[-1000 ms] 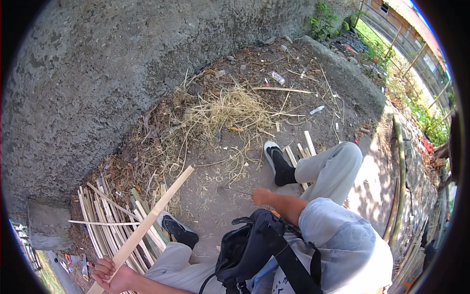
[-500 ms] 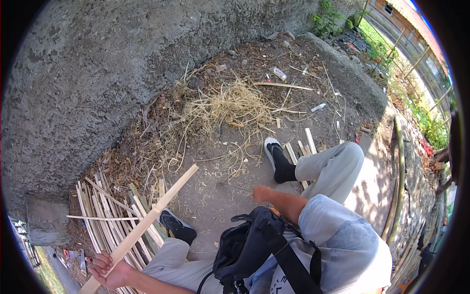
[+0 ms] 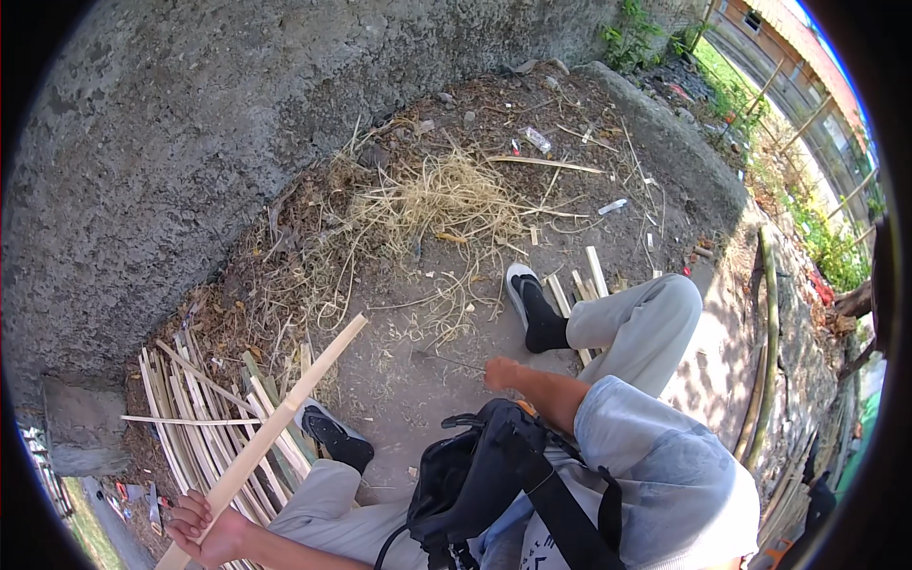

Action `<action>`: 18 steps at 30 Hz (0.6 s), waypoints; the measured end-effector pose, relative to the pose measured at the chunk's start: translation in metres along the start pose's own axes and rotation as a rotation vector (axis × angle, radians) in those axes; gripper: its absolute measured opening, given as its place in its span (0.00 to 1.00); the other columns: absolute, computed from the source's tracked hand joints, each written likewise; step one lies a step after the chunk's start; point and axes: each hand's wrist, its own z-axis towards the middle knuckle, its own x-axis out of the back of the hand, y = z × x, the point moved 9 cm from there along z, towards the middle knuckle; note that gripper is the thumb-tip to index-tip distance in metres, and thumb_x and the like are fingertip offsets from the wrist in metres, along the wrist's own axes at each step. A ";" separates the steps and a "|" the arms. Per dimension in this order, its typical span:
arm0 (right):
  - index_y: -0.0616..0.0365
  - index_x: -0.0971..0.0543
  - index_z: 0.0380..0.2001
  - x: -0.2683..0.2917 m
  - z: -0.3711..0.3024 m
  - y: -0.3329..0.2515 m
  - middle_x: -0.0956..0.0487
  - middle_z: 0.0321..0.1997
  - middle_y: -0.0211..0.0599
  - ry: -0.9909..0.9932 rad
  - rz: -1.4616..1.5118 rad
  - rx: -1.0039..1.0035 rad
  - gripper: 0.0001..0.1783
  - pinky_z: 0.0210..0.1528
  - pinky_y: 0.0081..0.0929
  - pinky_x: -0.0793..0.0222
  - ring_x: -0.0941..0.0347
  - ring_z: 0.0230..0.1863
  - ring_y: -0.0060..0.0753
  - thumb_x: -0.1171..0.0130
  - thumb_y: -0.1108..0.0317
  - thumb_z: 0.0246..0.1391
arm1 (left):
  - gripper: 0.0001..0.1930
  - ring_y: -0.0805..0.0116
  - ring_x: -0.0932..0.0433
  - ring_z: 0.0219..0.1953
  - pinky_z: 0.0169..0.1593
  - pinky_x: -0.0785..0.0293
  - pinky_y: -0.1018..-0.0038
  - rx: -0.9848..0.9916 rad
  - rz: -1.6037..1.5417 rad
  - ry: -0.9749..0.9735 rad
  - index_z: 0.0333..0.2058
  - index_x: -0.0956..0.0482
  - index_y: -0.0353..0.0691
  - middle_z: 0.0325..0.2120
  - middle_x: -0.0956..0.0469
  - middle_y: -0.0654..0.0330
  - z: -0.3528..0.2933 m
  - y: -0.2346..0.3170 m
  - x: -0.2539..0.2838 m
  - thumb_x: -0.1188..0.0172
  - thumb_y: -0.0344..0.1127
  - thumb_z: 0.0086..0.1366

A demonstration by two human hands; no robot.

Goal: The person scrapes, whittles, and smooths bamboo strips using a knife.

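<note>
My left hand (image 3: 204, 530) is closed round the lower part of a long pale bamboo strip (image 3: 275, 421), low at the left. The strip slants up to the right, its far end above the ground between my feet. In front of the black bag at my waist, my right hand (image 3: 502, 373) is closed on a knife (image 3: 451, 361); its thin dark blade points left, apart from the strip. The fingers cover the knife's handle.
A pile of split bamboo strips (image 3: 190, 410) lies beside my left foot. More short strips (image 3: 560, 296) lie by my right foot. A heap of curly shavings (image 3: 446, 201) sits ahead, near a rough concrete wall (image 3: 190, 142). Long poles (image 3: 767, 332) lie at the right.
The strip's far end has shifted slightly left, along with a small leftward shift of the whole view. Both hands keep their hold.
</note>
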 end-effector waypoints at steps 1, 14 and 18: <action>0.64 0.21 0.39 -0.002 -0.002 -0.004 0.22 0.44 0.55 -0.045 -0.022 0.035 0.24 0.52 0.43 0.31 0.26 0.49 0.53 0.52 0.54 0.54 | 0.21 0.74 0.52 0.17 0.26 0.51 0.76 0.003 -0.002 0.002 0.13 0.47 0.49 0.11 0.52 0.67 0.000 -0.001 0.001 0.56 0.34 0.67; 0.63 0.18 0.29 0.106 0.008 -0.015 0.20 0.32 0.54 0.029 -0.264 0.134 0.14 0.36 0.39 0.25 0.21 0.37 0.48 0.48 0.66 0.45 | 0.21 0.75 0.52 0.16 0.25 0.51 0.76 -0.019 0.058 0.027 0.13 0.46 0.48 0.11 0.52 0.67 0.000 -0.004 -0.002 0.56 0.36 0.66; 0.69 0.22 0.34 0.221 0.006 -0.043 0.20 0.31 0.54 0.367 -0.417 0.163 0.17 0.38 0.42 0.26 0.22 0.38 0.54 0.46 0.63 0.50 | 0.21 0.76 0.52 0.15 0.24 0.52 0.77 -0.035 0.072 0.029 0.14 0.46 0.48 0.11 0.51 0.68 -0.006 -0.001 -0.012 0.56 0.37 0.67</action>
